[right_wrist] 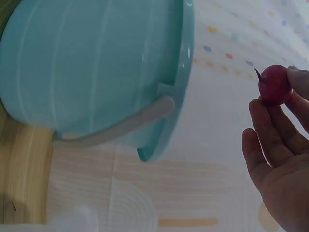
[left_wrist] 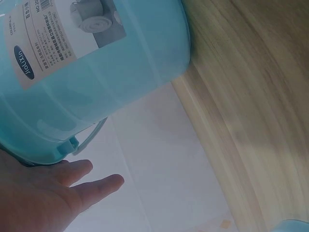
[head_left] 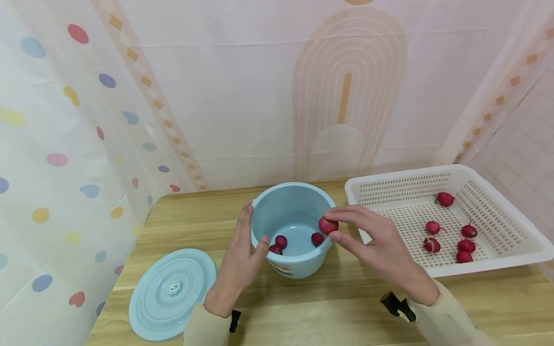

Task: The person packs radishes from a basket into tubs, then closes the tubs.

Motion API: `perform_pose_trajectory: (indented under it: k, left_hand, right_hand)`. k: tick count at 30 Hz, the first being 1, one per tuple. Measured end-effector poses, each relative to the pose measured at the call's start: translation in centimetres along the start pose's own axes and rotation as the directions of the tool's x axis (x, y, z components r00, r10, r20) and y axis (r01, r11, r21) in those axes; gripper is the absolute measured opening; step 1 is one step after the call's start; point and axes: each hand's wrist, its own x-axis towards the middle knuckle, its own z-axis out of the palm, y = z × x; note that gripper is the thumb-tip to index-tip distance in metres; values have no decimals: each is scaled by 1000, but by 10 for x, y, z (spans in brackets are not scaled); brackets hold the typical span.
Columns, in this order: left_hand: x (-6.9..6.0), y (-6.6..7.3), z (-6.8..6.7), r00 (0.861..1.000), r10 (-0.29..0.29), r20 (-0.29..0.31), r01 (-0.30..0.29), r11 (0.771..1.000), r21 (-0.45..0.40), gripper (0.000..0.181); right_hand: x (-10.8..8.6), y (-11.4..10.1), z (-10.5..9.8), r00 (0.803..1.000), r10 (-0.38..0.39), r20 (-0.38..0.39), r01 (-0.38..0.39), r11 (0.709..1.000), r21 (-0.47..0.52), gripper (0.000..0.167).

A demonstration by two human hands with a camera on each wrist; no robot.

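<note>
Right hand (head_left: 383,242) pinches a radish (head_left: 328,225) beside the bucket (head_left: 303,267) rim's three o'clock, where a loosening grip could drop it outside, left hand (head_left: 239,262) spread at nine!

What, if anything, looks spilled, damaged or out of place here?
One small round red radish in the white perforated plastic basket shows pale streaks, unlike the plainer ones around it; whether cracks or roots, I cannot tell. Nothing looks spilled.
</note>
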Motion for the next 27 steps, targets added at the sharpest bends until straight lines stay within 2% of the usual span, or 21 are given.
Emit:
perform_pose_trajectory:
  k: [5,14,18,27]
  left_hand:
    - [0,0,0,1000,5,-2,-5,1000,0,76]
    - [0,1,0,1000,-12,4,12,1000,2,76]
    - [0,1,0,1000,-13,5,13,1000,7,76]
    - [0,1,0,1000,-17,5,17,1000,13,76]
  right_hand:
    - [6,2,14,1000,24,-3,-24,1000,9,46]
    - [13,15,34,1000,-7,-13,6,999,-39,31]
    - [14,22,43,1000,-19,-16,18,998,-61,36]
    - [14,34,53,998,49,46,-42,991,-127,33]
